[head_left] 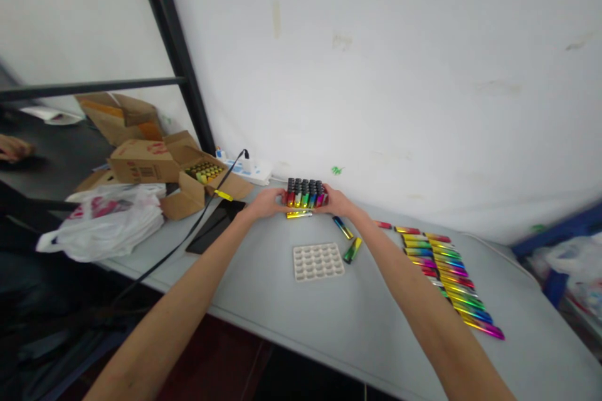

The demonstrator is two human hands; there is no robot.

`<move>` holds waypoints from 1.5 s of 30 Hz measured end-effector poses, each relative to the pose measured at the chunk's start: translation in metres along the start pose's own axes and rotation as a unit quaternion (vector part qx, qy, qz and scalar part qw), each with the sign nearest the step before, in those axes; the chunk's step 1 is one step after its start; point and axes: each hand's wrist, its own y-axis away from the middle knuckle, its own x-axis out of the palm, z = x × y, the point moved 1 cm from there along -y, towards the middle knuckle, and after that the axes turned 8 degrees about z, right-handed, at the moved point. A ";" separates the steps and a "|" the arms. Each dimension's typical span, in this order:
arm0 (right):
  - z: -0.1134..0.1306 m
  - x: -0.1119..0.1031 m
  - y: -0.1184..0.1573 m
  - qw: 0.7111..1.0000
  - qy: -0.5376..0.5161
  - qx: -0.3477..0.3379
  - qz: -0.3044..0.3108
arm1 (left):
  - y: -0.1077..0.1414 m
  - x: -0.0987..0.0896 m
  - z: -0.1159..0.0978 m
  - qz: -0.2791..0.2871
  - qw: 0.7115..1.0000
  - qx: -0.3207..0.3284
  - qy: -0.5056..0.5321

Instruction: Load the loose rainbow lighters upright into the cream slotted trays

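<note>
Hands: I have my left hand (pixel 269 202) and right hand (pixel 337 202) closed on opposite ends of the block of upright, black-capped tubes (pixel 305 194) | Block: far side of the table (pixel 263 282), near the wall (pixel 376 88) | Nearer me: pale molded tray (pixel 318 261), green-yellow tube (pixel 352 250) just beside it | Right: rows of metallic tubes (pixel 454 269) lying flat

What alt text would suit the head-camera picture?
A person's left hand and right hand hold a block of black-topped colorful tubes at a grey table. Nearer lies a pale dimpled tray; shiny tubes lie in rows at right, an open carton at left.
</note>
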 end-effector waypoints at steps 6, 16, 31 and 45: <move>0.007 -0.002 0.027 1.000 0.010 -0.015 0.005 | 0.019 0.009 -0.018 0.012 1.000 -0.019 -0.011; 0.006 -0.013 0.068 0.999 0.009 -0.023 -0.037 | 0.027 0.015 -0.044 -0.007 0.999 -0.009 -0.031; 0.000 -0.060 0.273 0.947 0.076 0.119 -0.287 | 0.140 0.060 -0.094 0.000 0.981 0.112 -0.160; -0.044 -0.081 0.308 0.933 0.104 0.166 -0.301 | 0.134 0.104 -0.187 0.175 0.957 0.201 -0.117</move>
